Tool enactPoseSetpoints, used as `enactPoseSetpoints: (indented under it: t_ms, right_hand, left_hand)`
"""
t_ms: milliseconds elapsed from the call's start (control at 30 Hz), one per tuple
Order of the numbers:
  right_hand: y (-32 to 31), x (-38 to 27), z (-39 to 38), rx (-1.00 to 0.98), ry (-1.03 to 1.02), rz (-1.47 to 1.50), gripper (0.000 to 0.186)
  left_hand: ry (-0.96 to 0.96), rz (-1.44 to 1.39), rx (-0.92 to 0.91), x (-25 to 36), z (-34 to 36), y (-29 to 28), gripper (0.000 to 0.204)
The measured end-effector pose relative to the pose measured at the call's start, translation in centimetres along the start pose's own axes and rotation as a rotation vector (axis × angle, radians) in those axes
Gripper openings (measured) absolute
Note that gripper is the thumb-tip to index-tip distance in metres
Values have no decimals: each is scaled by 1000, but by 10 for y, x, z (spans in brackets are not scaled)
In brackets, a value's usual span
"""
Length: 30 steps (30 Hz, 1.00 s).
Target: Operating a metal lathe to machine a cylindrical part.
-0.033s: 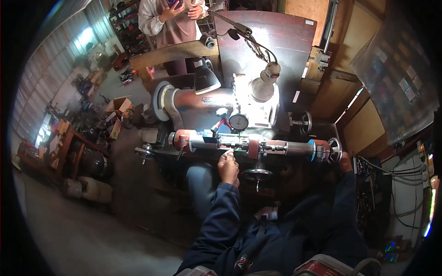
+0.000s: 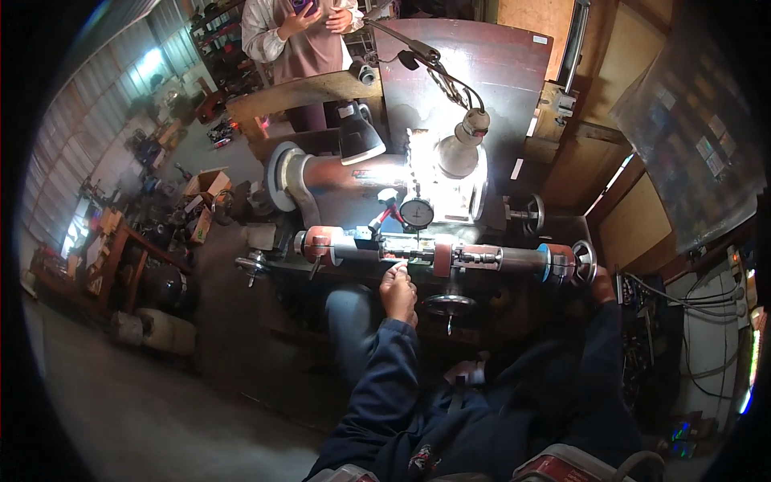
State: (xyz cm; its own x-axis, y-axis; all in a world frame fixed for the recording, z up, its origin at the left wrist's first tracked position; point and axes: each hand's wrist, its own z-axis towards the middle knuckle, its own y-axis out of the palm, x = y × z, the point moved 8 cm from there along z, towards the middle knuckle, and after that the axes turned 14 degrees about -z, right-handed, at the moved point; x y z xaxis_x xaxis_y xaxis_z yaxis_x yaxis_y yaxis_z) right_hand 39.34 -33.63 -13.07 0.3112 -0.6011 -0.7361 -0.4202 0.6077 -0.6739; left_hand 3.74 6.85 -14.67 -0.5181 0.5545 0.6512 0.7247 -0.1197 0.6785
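Note:
My left hand (image 2: 399, 293) is closed, fingertips pinched just beneath the shaft-like workpiece (image 2: 474, 259) held along the steel machine bar (image 2: 522, 259); what, if anything, sits between them is too small to make out. A dial gauge (image 2: 417, 213) on a red-armed holder (image 2: 385, 217) stands over the workpiece, near a red clamp block (image 2: 442, 255). My right hand (image 2: 602, 285) is closed at the rim of the steel handwheel (image 2: 585, 261) at the bar's right end, fingers partly hidden. A second handwheel (image 2: 448, 304) hangs below the middle.
A glaring work lamp (image 2: 462, 153) on a jointed arm lights the machine. A person (image 2: 297, 40) holding a phone stands behind a wooden board (image 2: 281, 90). Parts and boxes (image 2: 209, 181) crowd the left floor; cables (image 2: 691, 297) run at the right beside a plastic sheet (image 2: 691, 136).

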Motion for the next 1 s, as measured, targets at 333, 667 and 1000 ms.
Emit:
enactPoseSetpoints:
  t_ms: [333,667,1000]
  right_hand:
    - [-41,-78,-66,-67,-68,-19,17]
    - [-54,-111,-31,193,-56,41,15]
    - [-41,-68,22,157,-71,-76,21]
  left_hand:
    - [-13,3,12,1,-1,1,8]
    - [-28,52,48,-2,-4,4,9]
    - [14,16,-12,4,-3,6,5]
